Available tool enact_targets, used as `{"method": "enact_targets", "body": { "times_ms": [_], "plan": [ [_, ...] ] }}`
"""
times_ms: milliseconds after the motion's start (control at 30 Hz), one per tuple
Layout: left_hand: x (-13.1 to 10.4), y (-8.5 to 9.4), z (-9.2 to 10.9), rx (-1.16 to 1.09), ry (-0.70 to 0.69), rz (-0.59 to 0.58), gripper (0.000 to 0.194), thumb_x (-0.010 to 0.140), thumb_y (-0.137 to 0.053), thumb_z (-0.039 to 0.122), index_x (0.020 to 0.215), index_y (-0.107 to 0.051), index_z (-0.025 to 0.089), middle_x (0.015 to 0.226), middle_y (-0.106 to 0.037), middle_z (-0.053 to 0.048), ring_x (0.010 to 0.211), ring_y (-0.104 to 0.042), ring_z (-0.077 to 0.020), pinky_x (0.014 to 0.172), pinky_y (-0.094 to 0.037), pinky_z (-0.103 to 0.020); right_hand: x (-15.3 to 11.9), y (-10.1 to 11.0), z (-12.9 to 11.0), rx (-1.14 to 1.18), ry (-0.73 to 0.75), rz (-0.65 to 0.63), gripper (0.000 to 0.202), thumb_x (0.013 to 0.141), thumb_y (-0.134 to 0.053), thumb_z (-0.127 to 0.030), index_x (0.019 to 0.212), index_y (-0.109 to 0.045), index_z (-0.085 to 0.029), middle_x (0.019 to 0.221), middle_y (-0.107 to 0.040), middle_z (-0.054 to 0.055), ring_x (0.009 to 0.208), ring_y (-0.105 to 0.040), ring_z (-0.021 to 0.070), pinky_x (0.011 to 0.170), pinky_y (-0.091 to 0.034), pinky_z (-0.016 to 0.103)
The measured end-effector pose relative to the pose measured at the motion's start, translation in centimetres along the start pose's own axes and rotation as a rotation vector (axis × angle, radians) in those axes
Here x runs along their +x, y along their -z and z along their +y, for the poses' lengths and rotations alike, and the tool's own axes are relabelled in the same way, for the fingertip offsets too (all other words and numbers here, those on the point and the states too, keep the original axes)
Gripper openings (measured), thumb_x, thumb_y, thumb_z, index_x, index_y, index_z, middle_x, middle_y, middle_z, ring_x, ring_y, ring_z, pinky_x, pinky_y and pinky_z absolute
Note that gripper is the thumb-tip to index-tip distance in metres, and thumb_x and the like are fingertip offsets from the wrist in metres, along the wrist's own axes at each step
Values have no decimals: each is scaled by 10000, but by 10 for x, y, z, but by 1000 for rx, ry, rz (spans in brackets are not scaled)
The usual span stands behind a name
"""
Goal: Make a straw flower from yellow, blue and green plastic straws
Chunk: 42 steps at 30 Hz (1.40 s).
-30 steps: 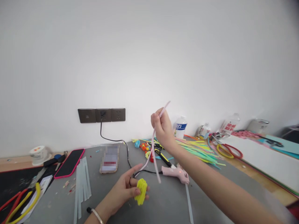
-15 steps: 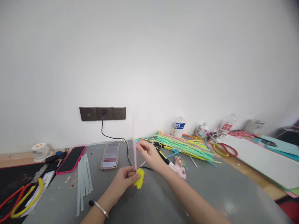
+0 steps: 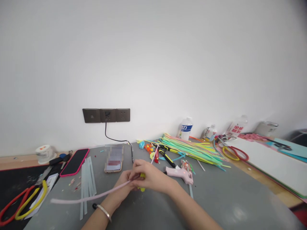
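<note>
Near the middle of the grey table, my left hand (image 3: 122, 188) and my right hand (image 3: 150, 177) are pressed together. A yellow fuzzy piece (image 3: 142, 189) shows between and below them, mostly covered by the fingers. My left hand is closed round it. The fingers of my right hand pinch a pale pink pipe cleaner (image 3: 96, 197), which curves off to the left over my left wrist and the translucent glue sticks (image 3: 87, 182). Another pale strip (image 3: 154, 153) slants up behind my right hand.
Behind the hands lie black-yellow pliers (image 3: 167, 159), a pink glue gun (image 3: 179, 173) and a pile of coloured pipe cleaners (image 3: 192, 150). Two phones (image 3: 74, 162) (image 3: 114, 158) and scissors (image 3: 31, 204) are to the left; bottles (image 3: 185, 128) stand along the wall.
My right hand has come down to my left hand. The pink pipe cleaner, upright before, now lies out to the left. The glue gun and small orange pieces have come into sight.
</note>
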<state>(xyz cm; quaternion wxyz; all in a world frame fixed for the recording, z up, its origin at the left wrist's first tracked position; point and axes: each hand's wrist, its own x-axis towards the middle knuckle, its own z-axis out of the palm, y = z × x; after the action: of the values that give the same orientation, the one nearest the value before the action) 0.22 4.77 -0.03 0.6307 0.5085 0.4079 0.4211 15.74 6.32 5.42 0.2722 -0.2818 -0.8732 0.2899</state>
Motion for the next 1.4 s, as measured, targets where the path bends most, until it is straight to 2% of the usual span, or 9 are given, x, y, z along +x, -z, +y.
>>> {"method": "enact_targets", "body": {
  "times_ms": [100,167,333,467,533,733,967,1167,1400],
  "plan": [
    [3,1,-5,41,-13,-24,412,481,-889,439,705,-722,137,648,-715,-38,659,-665,-227,578,-480,-270,2,7,-1,46,-67,-85,55,761,-745,-196,739,-696,-185,751,-512,-23,704,-530,129,627,-407,220],
    [3,0,-4,18,19,-61,404,525,-874,435,772,-730,149,686,-737,-45,700,-689,-245,632,-500,-295,4,13,1,85,-80,-71,74,775,-701,-162,715,-661,-181,696,-507,-36,648,-497,119,584,-379,216],
    [-1,-1,7,-86,29,-123,420,611,-845,417,904,-709,149,837,-769,-79,780,-713,-241,717,-514,-303,3,23,17,257,-157,246,155,851,-613,-292,746,-581,-183,614,-520,-42,584,-468,124,566,-369,242],
    [-3,-1,11,-114,57,-121,447,609,-847,433,920,-703,145,862,-774,-98,767,-720,-242,722,-529,-312,-4,18,29,447,-188,269,237,860,-599,-423,812,-525,-203,631,-543,-34,573,-496,136,563,-398,261],
    [-3,-2,10,-117,65,-119,491,592,-857,434,953,-701,140,876,-774,-105,760,-724,-241,717,-534,-309,-6,15,32,470,-171,339,249,870,-582,-441,819,-506,-209,637,-523,-39,577,-493,136,571,-401,267],
    [-2,-3,10,-95,100,-73,471,619,-833,464,920,-702,127,856,-770,-108,681,-727,-215,575,-511,-243,-5,13,33,452,-111,532,258,872,-574,-446,797,-485,-216,648,-475,-43,574,-467,134,569,-384,272],
    [2,-2,5,-197,37,33,647,602,-847,463,1131,-659,142,871,-776,-115,715,-730,-234,672,-559,-317,-4,-6,47,452,-139,618,289,885,-532,-503,813,-459,-233,648,-450,-39,554,-459,144,540,-390,277],
    [6,0,8,-187,13,125,546,593,-844,476,995,-700,137,921,-771,-127,760,-731,-244,705,-560,-318,-6,-27,60,458,-157,705,276,895,-517,-503,835,-464,-239,664,-463,-27,570,-476,161,548,-408,289],
    [8,3,7,-209,-26,189,844,604,-844,458,1314,-482,180,967,-771,-120,869,-728,-268,811,-548,-369,-12,-24,53,372,-111,864,306,963,-397,-481,783,-451,-239,749,-505,4,675,-501,171,661,-419,303]
  ]
}}
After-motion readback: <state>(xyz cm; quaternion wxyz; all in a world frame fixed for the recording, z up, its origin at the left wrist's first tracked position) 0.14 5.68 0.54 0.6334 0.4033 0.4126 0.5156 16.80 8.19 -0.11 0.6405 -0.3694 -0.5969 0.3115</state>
